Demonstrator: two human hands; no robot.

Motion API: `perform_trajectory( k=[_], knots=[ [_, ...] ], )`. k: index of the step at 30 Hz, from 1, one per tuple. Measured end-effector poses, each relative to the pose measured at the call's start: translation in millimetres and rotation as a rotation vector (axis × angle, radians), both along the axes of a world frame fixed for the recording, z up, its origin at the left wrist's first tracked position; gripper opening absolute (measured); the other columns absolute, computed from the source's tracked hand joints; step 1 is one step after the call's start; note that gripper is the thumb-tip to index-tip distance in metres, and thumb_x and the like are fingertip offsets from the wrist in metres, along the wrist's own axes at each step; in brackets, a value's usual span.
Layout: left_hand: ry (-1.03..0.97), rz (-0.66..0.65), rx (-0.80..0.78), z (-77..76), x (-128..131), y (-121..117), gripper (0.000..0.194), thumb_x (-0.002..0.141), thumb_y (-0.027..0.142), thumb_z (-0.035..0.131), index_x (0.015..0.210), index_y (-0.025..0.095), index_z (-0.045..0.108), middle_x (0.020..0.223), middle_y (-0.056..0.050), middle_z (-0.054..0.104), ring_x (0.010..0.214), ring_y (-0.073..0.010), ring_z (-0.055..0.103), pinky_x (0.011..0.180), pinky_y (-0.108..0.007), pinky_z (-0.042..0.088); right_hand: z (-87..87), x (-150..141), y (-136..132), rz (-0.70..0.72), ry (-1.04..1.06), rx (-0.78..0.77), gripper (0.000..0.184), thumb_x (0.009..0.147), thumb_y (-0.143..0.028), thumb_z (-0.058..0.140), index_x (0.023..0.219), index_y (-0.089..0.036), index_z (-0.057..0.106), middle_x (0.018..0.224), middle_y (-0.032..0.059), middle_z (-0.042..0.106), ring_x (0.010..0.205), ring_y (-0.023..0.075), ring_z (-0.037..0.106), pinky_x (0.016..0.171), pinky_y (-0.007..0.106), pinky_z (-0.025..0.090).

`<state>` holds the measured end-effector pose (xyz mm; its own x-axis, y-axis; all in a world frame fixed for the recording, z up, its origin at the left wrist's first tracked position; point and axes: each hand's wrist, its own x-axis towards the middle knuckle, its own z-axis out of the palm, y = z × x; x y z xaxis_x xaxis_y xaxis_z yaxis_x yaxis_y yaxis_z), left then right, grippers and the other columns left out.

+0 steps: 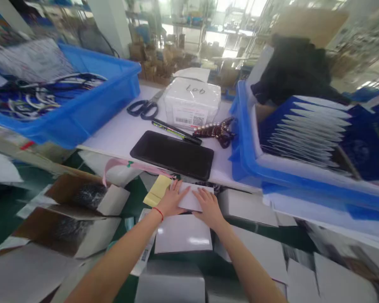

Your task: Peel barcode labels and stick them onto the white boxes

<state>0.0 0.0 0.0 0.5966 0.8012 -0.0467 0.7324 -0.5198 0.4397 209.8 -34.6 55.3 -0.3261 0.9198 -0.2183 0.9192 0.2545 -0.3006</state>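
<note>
A glossy white box (183, 235) lies below the shelf, directly in front of me. At its far edge is a white flap (191, 201). My left hand (171, 201), with a red string on the wrist, lies on the flap's left side, fingers stretched out. On its right side rests my right hand (208, 207), fingers spread and palm down. Neither hand is wrapped round anything. Just beyond my left hand is a yellow paper pad (158, 191). Whatever lies under the palms is hidden.
On the shelf sit a black phone (172, 153), a marker (177, 132), scissors (143, 109), a hair clip (216, 131) and a wrapped white box (192, 101). Blue bins hold cables (104, 94) and booklets (244, 143). Open cartons (109, 202) stand left; more white boxes (252, 248) lie right.
</note>
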Motion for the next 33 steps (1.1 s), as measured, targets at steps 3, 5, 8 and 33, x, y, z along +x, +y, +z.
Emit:
perform_trajectory(
  k=[3,5,8,33],
  knots=[
    [-0.007,0.009,0.001,-2.8,1,2,0.103,0.072,0.055,0.077,0.157,0.029,0.024,0.155,-0.025,0.029,0.145,-0.0493,0.025,0.111,-0.063,0.03,-6.4,4,5,0.011,0.02,-0.003,0.084,0.071,-0.025,0.08,0.147,-0.024,0.043,0.157,0.0155,0.04,0.147,0.0353,0.031,0.12,0.057,0.025],
    [-0.008,0.012,0.013,-3.4,1,2,0.103,0.072,0.055,0.077,0.157,0.03,0.025,0.154,-0.024,0.032,0.145,-0.0474,0.026,0.113,-0.063,0.026,-11.9,5,6,0.003,0.045,0.004,0.084,0.07,-0.025,0.08,0.146,-0.023,0.044,0.157,0.015,0.04,0.146,0.0344,0.031,0.12,0.054,0.026],
    [-0.006,0.019,0.039,-3.0,1,0,0.102,0.071,0.058,0.077,0.156,0.03,0.027,0.153,-0.023,0.035,0.145,-0.0444,0.028,0.117,-0.063,0.017,-21.1,6,4,-0.026,0.098,0.022,0.08,0.072,-0.025,0.076,0.145,-0.017,0.044,0.157,0.0161,0.039,0.147,0.0327,0.03,0.122,0.051,0.027],
    [-0.059,0.09,0.04,-3.2,5,-3,0.098,0.067,0.062,0.078,0.151,0.031,0.039,0.156,-0.023,0.032,0.147,-0.045,0.024,0.115,-0.065,0.02,-37.8,-23,-3,-0.403,0.135,-0.019,0.083,0.073,-0.016,0.068,0.15,-0.022,0.036,0.163,0.0135,0.024,0.153,0.0346,0.014,0.124,0.057,0.015]
  ],
)
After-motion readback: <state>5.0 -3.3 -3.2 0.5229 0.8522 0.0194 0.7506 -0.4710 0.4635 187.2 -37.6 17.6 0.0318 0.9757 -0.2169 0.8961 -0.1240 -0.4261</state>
